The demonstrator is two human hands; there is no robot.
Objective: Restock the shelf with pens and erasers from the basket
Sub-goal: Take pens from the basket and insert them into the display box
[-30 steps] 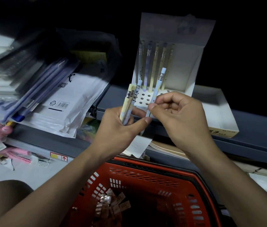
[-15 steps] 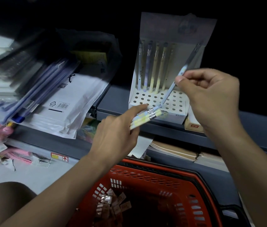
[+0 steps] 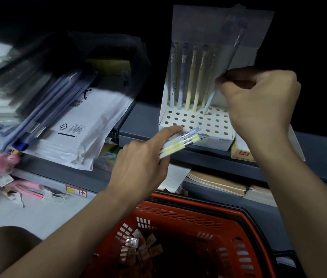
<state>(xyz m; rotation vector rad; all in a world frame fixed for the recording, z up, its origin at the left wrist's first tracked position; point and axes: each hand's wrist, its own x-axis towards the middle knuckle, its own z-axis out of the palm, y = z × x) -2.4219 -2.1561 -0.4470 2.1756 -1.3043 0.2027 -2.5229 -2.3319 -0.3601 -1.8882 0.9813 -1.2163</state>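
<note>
Erasers (image 3: 138, 250) wait in the red basket (image 3: 194, 215) nearest the person, below the shelf's front edge (image 3: 208, 157). Above it the left hand (image 3: 140, 167) keeps spare pens (image 3: 180, 143) clamped in curled fingers, probably as a ready supply, forefinger stretched along them. Farther back, the right hand (image 3: 259, 97) pinches a single pen (image 3: 223, 75) between thumb and fingertips, its tip angled down at the holes of the display box (image 3: 194, 121) on the shelf, beside pens already standing.

White plastic mailer bag (image 3: 82, 125) printed with a recycling triangle marked 04, a barcode and a thick black bar, small red-and-white shelf-edge label (image 3: 76, 191) bearing a white upward arrow, other print too blurred to read
</note>
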